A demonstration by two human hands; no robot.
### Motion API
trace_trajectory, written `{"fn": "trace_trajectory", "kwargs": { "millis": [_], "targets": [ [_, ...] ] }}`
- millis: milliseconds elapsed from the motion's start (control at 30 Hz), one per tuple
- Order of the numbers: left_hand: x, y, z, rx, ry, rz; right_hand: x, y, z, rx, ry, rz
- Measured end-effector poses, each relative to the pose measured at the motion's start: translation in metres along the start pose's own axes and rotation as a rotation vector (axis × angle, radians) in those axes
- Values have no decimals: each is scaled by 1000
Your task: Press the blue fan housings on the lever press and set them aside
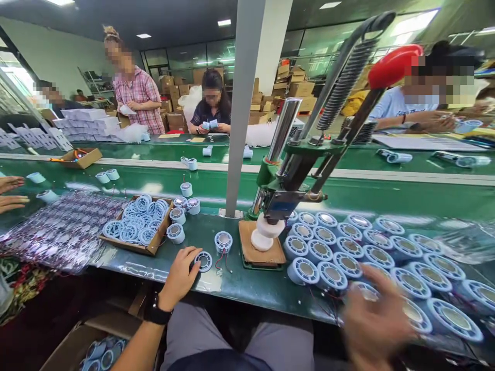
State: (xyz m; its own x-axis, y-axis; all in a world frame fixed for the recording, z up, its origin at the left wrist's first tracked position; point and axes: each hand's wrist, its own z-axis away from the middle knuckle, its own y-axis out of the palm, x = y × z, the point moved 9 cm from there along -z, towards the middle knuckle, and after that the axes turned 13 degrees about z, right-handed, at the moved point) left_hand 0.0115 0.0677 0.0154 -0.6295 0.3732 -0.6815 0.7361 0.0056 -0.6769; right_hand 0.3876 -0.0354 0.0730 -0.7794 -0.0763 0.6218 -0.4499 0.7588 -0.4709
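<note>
My left hand (182, 272) rests at the near edge of the bench, its fingers and thumb around a light-blue round housing (203, 262) with a slotted ring on top. Just right of it stands another light-blue housing (223, 241) with thin red and dark wires trailing from it. My right hand (377, 317), smeared by motion, is over the near side of a group of light-blue round housings (349, 264) with metal-grey centres. Whether its fingers grip one of them is hidden by the blur.
A hand press (288, 201) with a red-knobbed lever and white pads stands mid-bench. Left are a cardboard box (154, 247) of light-blue rings and rows of wired parts (65, 226). Another person's hands (11, 195) reach in at far left. A grey post (240, 113) rises behind.
</note>
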Motion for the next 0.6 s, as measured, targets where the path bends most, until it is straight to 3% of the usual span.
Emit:
{"fn": "trace_trajectory", "kwargs": {
  "millis": [67, 133, 200, 267, 333, 467, 533, 600],
  "targets": [
    [-2, 3, 6, 22, 7, -40, 59, 67, 20, 125, -169, -45],
    [-6, 9, 9, 42, 11, -101, 102, 141, 33, 350, -234, -98],
    [-7, 13, 9, 9, -8, -153, 120, 197, 37, 530, -185, -132],
    [-4, 12, 8, -56, -37, -167, 125, 225, 38, 604, -140, -145],
    [1, 8, 6, -121, -66, -117, 122, 228, 43, 618, -143, -151],
    [3, -2, 4, -168, -148, 169, 101, 200, 72, 612, -93, -186],
    [-16, 3, 2, -71, -125, 271, 92, 185, 88, 603, -40, -234],
    [-47, 15, 1, 79, -28, 276, 89, 176, 99, 582, -11, -279]
  ]
}}
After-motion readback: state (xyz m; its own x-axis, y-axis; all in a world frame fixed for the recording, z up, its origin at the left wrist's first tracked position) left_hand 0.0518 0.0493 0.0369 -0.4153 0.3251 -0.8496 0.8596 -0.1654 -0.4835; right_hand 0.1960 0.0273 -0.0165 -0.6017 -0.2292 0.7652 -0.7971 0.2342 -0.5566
